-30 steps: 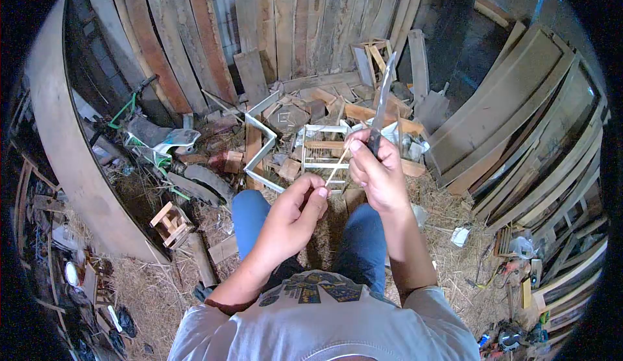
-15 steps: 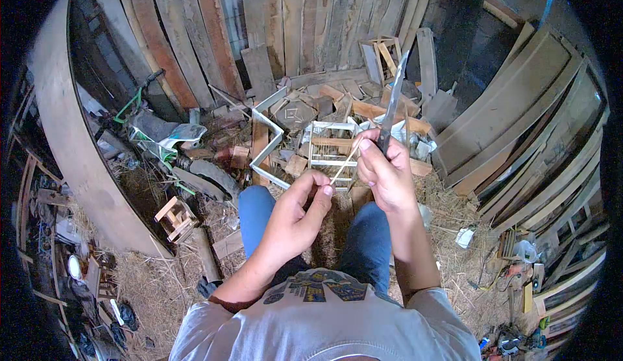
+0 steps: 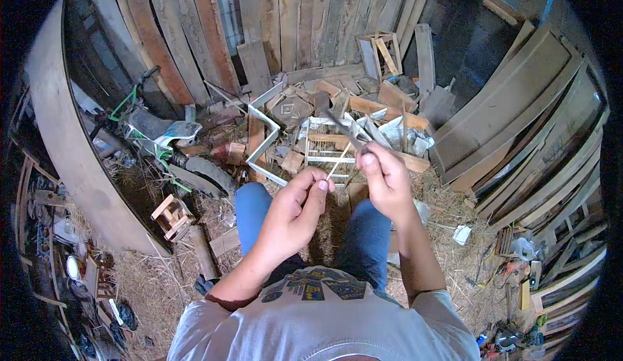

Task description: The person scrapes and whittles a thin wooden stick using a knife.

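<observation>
Between thumb and fingers, my left hand (image 3: pixel 300 206) pinches the lower end of a thin wooden stick (image 3: pixel 338 162), which slants up to the right. My right hand (image 3: pixel 387 178) is wrapped around the handle of a knife (image 3: pixel 346 129). Its blade, smeared by motion, points up and to the left, close to the stick's upper end; whether they touch I cannot tell. Beyond the hands stands a small frame of pale wooden slats (image 3: pixel 328 142). A white zigzag strip (image 3: pixel 263 142) lies to its left.
Wood offcuts (image 3: pixel 293 162) lie heaped ahead. Upright boards (image 3: pixel 298 24) line the back, and panels (image 3: pixel 513 95) lean at right. At left are a curved board (image 3: pixel 55 101), a green-framed bike (image 3: pixel 149 127) and a small wooden stool-like piece (image 3: pixel 172 217). Straw (image 3: pixel 156 283) covers the floor.
The knife in my right hand has swung from pointing up and right to pointing up and left, across the stick's upper end. My left hand still holds the stick, nearly in place.
</observation>
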A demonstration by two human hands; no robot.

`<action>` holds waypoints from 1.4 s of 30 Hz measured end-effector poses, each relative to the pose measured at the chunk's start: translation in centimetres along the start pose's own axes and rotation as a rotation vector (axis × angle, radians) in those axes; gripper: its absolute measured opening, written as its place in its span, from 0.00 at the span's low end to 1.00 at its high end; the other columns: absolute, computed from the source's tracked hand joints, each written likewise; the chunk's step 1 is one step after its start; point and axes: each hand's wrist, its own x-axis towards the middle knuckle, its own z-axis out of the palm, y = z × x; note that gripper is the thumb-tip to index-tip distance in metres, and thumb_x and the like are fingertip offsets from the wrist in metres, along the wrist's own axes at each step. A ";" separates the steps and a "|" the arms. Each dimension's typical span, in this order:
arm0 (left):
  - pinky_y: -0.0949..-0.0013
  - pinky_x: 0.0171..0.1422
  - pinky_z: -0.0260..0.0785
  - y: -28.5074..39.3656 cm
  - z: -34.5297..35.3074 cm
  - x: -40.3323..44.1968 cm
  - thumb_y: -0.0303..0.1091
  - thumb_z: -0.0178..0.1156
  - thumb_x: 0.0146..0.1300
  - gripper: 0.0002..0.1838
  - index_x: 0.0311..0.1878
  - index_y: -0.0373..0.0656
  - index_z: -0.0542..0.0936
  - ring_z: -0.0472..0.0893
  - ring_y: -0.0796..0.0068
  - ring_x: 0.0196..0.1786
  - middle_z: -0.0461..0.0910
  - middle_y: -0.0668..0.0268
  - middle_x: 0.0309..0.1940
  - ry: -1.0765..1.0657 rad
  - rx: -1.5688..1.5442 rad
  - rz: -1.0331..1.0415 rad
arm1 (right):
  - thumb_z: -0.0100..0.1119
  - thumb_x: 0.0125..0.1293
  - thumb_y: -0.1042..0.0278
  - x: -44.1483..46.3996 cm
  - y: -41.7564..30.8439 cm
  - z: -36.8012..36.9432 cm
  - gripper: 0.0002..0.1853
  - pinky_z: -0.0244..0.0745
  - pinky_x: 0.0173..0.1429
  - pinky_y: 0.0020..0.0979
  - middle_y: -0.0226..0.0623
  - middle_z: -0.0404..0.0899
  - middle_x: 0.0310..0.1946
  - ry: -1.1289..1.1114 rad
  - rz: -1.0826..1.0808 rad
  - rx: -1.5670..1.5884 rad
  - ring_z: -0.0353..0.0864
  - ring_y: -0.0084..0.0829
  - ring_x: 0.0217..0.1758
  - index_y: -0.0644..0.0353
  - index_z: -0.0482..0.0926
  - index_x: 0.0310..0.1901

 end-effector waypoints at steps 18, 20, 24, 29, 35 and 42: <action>0.61 0.32 0.71 0.7 0.4 0.0 0.24 0.55 0.74 0.03 0.48 0.40 0.77 0.82 0.49 0.28 0.78 0.52 0.28 0.131 0.551 0.274 | 0.68 0.65 0.57 1.5 -0.6 -1.6 0.16 0.71 0.27 0.42 0.39 0.75 0.21 -0.062 -0.413 -0.641 0.79 0.45 0.22 0.58 0.74 0.30; 0.62 0.32 0.71 0.8 0.5 0.0 0.25 0.55 0.75 0.03 0.47 0.40 0.77 0.81 0.48 0.28 0.78 0.52 0.28 0.133 0.539 0.256 | 0.68 0.65 0.58 1.4 -0.4 -1.1 0.16 0.70 0.26 0.42 0.39 0.74 0.20 -0.028 -0.438 -0.650 0.78 0.44 0.22 0.57 0.73 0.29; 0.63 0.32 0.70 0.8 0.6 0.0 0.26 0.54 0.75 0.03 0.47 0.39 0.76 0.81 0.52 0.26 0.77 0.54 0.28 0.134 0.528 0.213 | 0.66 0.67 0.60 2.1 1.1 -2.6 0.15 0.70 0.26 0.41 0.40 0.74 0.19 0.033 -0.385 -0.736 0.77 0.43 0.20 0.58 0.74 0.29; 0.68 0.31 0.67 -0.6 0.0 -0.2 0.26 0.52 0.76 0.04 0.46 0.38 0.76 0.75 0.75 0.23 0.73 0.58 0.23 0.105 0.412 0.163 | 0.65 0.68 0.64 2.2 2.2 -4.1 0.12 0.71 0.26 0.41 0.43 0.76 0.18 0.202 -0.219 -0.535 0.80 0.45 0.20 0.57 0.75 0.30; 0.69 0.29 0.64 -0.9 0.7 -0.1 0.26 0.53 0.76 0.04 0.45 0.40 0.77 0.70 0.77 0.21 0.70 0.60 0.20 0.128 0.382 0.167 | 0.69 0.66 0.57 0.8 0.3 -1.4 0.16 0.75 0.28 0.44 0.39 0.77 0.19 -0.048 -0.390 -0.639 0.81 0.45 0.21 0.55 0.73 0.29; 0.74 0.29 0.57 -0.6 0.0 -0.6 0.28 0.51 0.79 0.07 0.43 0.40 0.77 0.65 0.87 0.26 0.68 0.74 0.22 0.141 0.389 0.079 | 0.59 0.76 0.57 2.7 1.9 -2.9 0.15 0.73 0.31 0.33 0.36 0.80 0.22 0.118 0.019 -0.444 0.79 0.32 0.23 0.60 0.80 0.37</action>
